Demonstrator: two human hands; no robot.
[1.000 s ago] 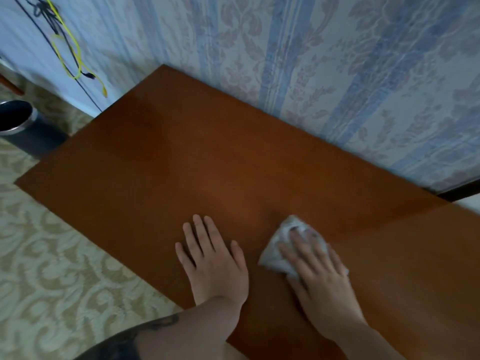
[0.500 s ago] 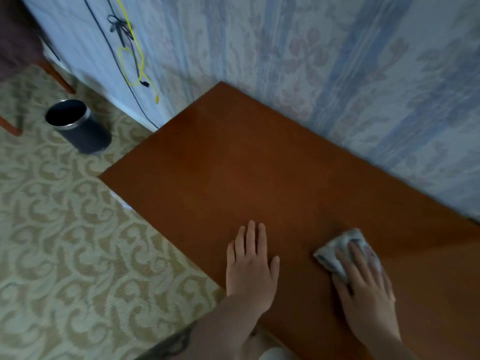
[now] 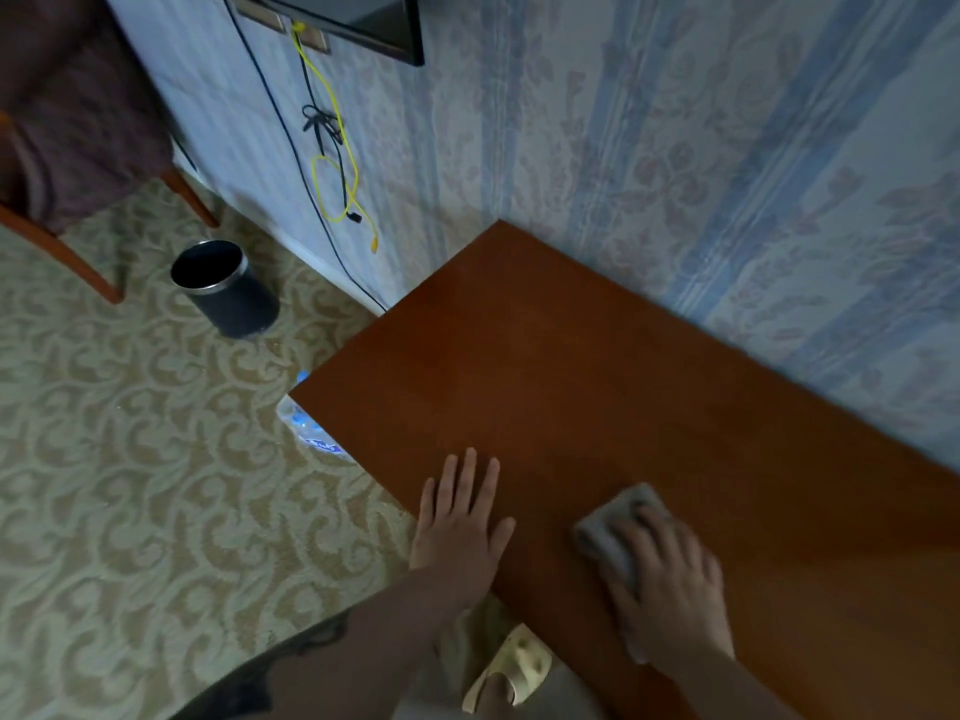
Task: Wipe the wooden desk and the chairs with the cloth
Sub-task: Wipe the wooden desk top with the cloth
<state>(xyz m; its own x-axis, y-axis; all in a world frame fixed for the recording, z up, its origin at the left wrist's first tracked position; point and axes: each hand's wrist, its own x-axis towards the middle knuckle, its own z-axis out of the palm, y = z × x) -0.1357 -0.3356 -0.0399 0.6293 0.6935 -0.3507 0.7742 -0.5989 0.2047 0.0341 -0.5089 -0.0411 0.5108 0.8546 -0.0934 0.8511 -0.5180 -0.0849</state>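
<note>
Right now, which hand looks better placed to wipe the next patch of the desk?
The right hand, probably: it already presses the cloth onto the wooden desk. The left hand lies flat at the desk's near edge, holding nothing, and seems to serve as a brace.

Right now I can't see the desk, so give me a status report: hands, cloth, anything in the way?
Left hand flat on desk. Right hand pressing cloth on desk. Nothing in the way.
</note>
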